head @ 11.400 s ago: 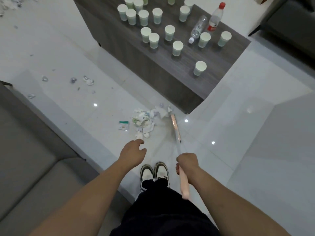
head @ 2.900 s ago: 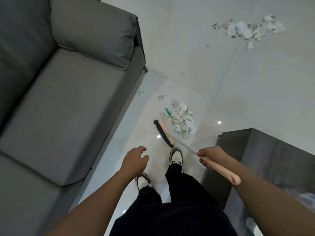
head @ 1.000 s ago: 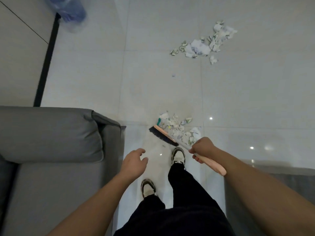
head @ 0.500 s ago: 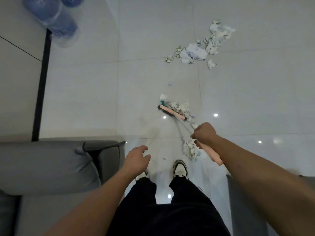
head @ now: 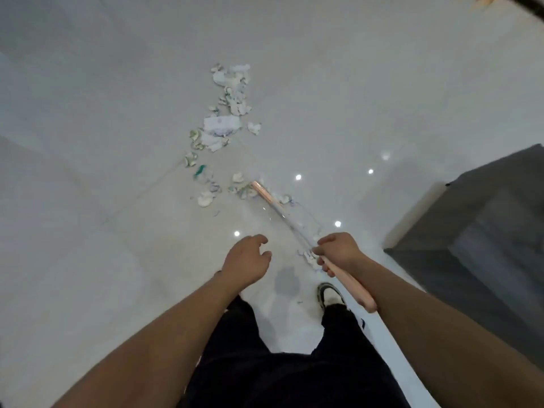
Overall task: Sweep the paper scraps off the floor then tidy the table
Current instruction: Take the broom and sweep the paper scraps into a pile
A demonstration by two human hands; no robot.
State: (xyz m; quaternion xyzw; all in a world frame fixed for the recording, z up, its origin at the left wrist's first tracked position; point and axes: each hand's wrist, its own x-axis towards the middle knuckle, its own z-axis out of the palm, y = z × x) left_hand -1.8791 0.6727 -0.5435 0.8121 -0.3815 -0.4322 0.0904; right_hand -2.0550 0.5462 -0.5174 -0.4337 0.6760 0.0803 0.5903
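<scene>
My right hand [head: 337, 250] grips the pink handle of a broom [head: 350, 282]. The broom head [head: 266, 195] lies blurred on the glossy white floor ahead of me. Crumpled paper scraps spread in a long trail: a large pile [head: 225, 125] farther out and smaller scraps [head: 210, 191] just left of the broom head. A few scraps [head: 307, 256] lie right beside my right hand. My left hand [head: 245, 262] hangs over the floor with loosely curled fingers, holding nothing.
A dark grey table corner [head: 482, 228] juts in at the right. My shoe [head: 329, 295] and dark trousers fill the bottom middle. Ceiling lights reflect as bright spots on the tiles.
The view has turned right: the sofa and blue bottles have left the frame and the table corner has come in. The broom has pushed the near scraps up to the far pile.
</scene>
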